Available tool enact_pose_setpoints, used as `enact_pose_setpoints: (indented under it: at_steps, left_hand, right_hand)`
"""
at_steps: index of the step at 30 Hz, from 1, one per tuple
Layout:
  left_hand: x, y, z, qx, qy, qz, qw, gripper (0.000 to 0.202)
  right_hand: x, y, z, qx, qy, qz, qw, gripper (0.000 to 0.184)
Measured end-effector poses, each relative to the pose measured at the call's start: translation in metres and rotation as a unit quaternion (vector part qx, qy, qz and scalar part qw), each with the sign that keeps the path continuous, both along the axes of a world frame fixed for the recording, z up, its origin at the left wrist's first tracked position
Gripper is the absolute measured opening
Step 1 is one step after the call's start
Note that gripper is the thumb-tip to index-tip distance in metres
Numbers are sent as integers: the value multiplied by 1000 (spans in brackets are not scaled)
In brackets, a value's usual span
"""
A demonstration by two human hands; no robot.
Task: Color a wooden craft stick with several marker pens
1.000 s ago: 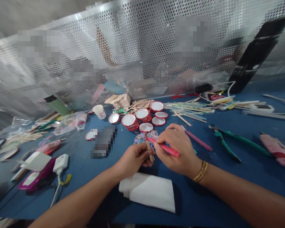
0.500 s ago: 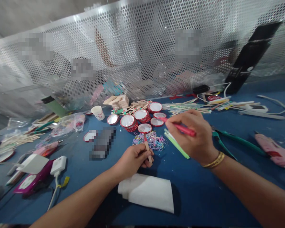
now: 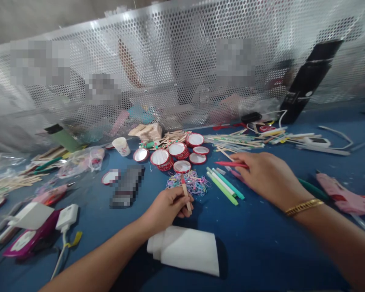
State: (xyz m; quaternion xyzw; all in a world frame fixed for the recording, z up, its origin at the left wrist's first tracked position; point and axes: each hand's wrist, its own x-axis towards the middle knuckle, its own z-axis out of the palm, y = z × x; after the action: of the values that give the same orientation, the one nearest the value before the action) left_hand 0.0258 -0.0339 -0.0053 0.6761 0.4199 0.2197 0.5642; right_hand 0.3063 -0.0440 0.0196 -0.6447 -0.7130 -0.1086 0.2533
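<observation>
My left hand [image 3: 168, 205] pinches a wooden craft stick [image 3: 184, 189] with a red-coloured far end, held upright above the table. A red felt-tip pen [image 3: 226, 164] is in the fingers of my right hand [image 3: 269, 178], which is low at the right, beside several green, white and turquoise pens [image 3: 223, 186]. Part of a pink pen [image 3: 237, 175] shows under that hand. Just beyond the stick lies a tangle of coloured rubber bands [image 3: 197, 183]. A folded white cloth [image 3: 191, 249] lies in front of my left hand.
Red-rimmed round tins [image 3: 162, 158] are stacked behind the bands, near a paper cup [image 3: 121, 146]. A phone [image 3: 128, 186] lies at left. Pink glue gun [image 3: 340, 190] and green-handled pliers [image 3: 313, 188] are at right. A perforated metal screen [image 3: 170, 73] closes the back.
My right hand has moved right and down with the red pen, uncovering the other pens. My left hand keeps the stick in much the same place. The view has shifted slightly.
</observation>
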Motion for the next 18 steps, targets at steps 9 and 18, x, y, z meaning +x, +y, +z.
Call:
enact_pose_setpoints:
  at_steps: [9,18]
  left_hand:
    - [-1,0,1,8,7,0,1000,31]
    - [0,0,2,2,13,2,1000,29]
  right_hand:
    - [14,-9,-21,34,-107,-36,993,9]
    - [16,-17,-18,-68,-88,-60,992,7]
